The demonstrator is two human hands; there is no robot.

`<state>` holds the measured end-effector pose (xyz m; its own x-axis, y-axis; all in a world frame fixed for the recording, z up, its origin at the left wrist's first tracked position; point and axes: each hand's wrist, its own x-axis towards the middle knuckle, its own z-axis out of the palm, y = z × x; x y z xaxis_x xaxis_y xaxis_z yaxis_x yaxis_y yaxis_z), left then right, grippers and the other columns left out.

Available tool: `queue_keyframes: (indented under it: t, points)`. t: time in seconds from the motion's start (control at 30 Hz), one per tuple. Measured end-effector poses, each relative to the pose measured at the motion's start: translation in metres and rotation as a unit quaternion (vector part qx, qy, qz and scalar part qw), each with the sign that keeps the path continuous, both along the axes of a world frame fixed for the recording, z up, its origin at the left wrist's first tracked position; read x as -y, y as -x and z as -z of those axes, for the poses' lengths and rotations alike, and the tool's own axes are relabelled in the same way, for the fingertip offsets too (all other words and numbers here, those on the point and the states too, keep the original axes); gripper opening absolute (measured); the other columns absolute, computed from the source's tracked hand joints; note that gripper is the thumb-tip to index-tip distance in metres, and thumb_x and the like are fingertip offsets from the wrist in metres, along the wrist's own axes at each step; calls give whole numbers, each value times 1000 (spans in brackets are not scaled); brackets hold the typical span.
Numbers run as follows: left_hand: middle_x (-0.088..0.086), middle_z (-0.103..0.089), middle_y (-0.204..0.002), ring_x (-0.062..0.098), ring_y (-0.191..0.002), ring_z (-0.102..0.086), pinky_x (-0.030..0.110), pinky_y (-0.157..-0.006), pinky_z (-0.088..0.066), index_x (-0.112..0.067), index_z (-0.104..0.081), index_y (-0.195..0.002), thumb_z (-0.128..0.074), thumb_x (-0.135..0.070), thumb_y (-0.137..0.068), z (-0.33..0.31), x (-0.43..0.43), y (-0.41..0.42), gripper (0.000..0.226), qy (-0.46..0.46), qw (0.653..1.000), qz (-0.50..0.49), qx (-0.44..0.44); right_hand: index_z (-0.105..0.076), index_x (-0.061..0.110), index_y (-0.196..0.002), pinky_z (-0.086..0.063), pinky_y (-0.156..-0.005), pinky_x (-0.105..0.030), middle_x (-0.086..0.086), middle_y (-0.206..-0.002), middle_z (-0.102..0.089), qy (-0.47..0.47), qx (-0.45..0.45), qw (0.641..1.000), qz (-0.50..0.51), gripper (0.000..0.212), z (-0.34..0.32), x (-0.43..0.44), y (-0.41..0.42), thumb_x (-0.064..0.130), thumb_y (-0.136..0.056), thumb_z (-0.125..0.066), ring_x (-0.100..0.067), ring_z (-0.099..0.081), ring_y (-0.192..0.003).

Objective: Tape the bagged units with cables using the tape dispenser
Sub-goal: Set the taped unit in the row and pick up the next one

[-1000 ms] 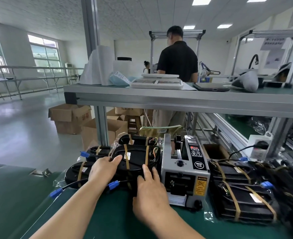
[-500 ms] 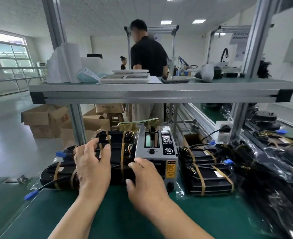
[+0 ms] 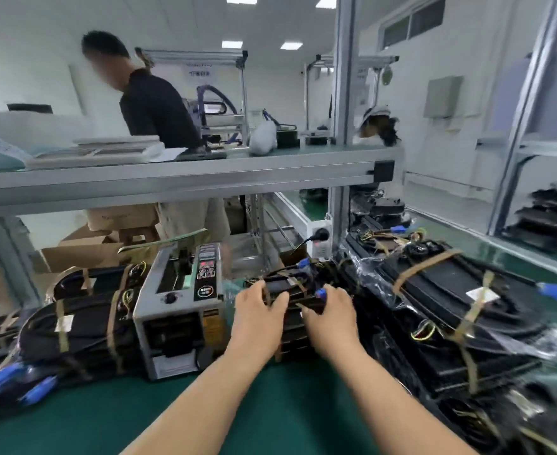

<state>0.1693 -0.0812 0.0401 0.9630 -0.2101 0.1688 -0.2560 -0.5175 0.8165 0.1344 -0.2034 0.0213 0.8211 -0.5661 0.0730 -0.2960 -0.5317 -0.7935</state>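
**Hands shifted to the stack right of the dispenser**

Your hands have left the pile on the far side of the tape dispenser (image 3: 182,310) and now sit on the stack of bagged units (image 3: 290,287) just to its right. Your left hand (image 3: 259,318) curls its fingers over the top unit's near-left edge. Your right hand (image 3: 331,318) grips the same unit just below a blue connector (image 3: 319,293).

The stack is hemmed in, with the dispenser on one side and a larger heap of taped units (image 3: 451,307) reaching toward the desk's right edge. Another taped pile (image 3: 73,326) crowds the dispenser's left side. Bare green desk (image 3: 270,412) shows only along the near edge, around your forearms. An aluminium shelf (image 3: 172,180) spans overhead, and a person (image 3: 155,110) in a black shirt stands behind it.
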Motion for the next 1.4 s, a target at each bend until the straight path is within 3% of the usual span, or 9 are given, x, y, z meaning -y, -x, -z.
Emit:
queue_keyframes:
  t: [0.13, 0.27, 0.4, 0.53, 0.73, 0.9, 1.1, 1.27, 1.4]
  points:
    - [15, -15, -162, 32, -147, -25, 39, -117, -28, -16, -18, -157, -49, -44, -100, 25, 10, -19, 71, -103, 988, -29, -111, -29, 16, -155, -24, -119, -35, -10, -165, -15, -47, -44, 998, 5, 62, 26, 8, -6, 32, -100, -53, -28, -21, -151]
    - [16, -29, -157, 35, -138, -41, 39, -111, -37, -27, -17, -157, -48, -43, -100, 37, 11, -28, 67, -116, 982, -35, -142, -22, 21, -158, -23, -119, -34, -5, -167, -10, -38, -57, 998, 13, 68, 38, 5, -13, 29, -99, -55, -27, -19, -150]
    - [8, -58, -134, 18, -97, -62, 26, -74, -48, -23, -36, -151, -45, -31, -103, 40, 4, -27, 49, -110, 987, -44, -110, -30, 19, -156, -27, -117, -34, -3, -163, -22, -76, -29, 997, 12, 64, 37, 10, -12, 22, -97, -56, -25, -29, -146]
    - [-5, -61, -118, -5, -65, -46, 8, -43, -36, -23, -43, -145, -46, -27, -104, 43, -9, -12, 42, -49, 993, -63, -91, -44, 21, -148, -33, -109, -31, 0, -152, -33, -89, 31, 995, 29, 54, 26, 9, 3, 24, -97, -61, -22, -36, -136]
    - [-2, -67, -108, 16, -95, -64, 28, -81, -49, -23, -62, -127, -57, -18, -98, 51, -43, 47, 30, 144, 972, -105, -154, -39, 48, -131, -41, -85, -15, 32, -117, -37, -179, 266, 947, 11, 78, -2, -27, 57, 24, -74, -86, 15, -43, -109]
    - [-11, -70, -87, 0, -80, -62, 8, -63, -44, -14, -72, -104, -64, 5, -90, 49, -76, 100, 26, 335, 917, -173, -134, -33, 60, -134, -52, -86, -17, 46, -120, -44, -316, 324, 890, -59, 107, -19, -81, 102, 17, -58, -95, 16, -57, -106]
    - [17, -64, -95, 35, -95, -60, 13, -68, -52, 14, -53, -121, -44, 12, -98, 66, -120, 142, 25, 226, 966, -81, -100, -66, 32, -119, -50, -76, -9, 22, -96, -76, -320, 207, 911, -158, 72, -25, -113, 134, 29, -48, -78, 5, -71, -88]
    - [23, -61, -88, 23, -58, -66, 7, -45, -47, 5, -60, -93, -43, 13, -98, 49, -154, 161, 19, 222, 968, -84, -85, -62, 37, -122, -49, -77, -9, 20, -99, -76, -229, 107, 924, -285, 68, -28, -103, 145, 36, -55, -76, 2, -71, -91]
    - [-10, -73, -102, 2, -94, -66, 2, -75, -47, -32, -73, -95, -74, 11, -78, 14, -167, 156, 46, 198, 967, -91, 131, -59, 48, -124, -50, -84, -10, 21, -105, -74, -190, 57, 916, -349, 67, -25, -96, 147, 38, -60, -78, 0, -71, -98]
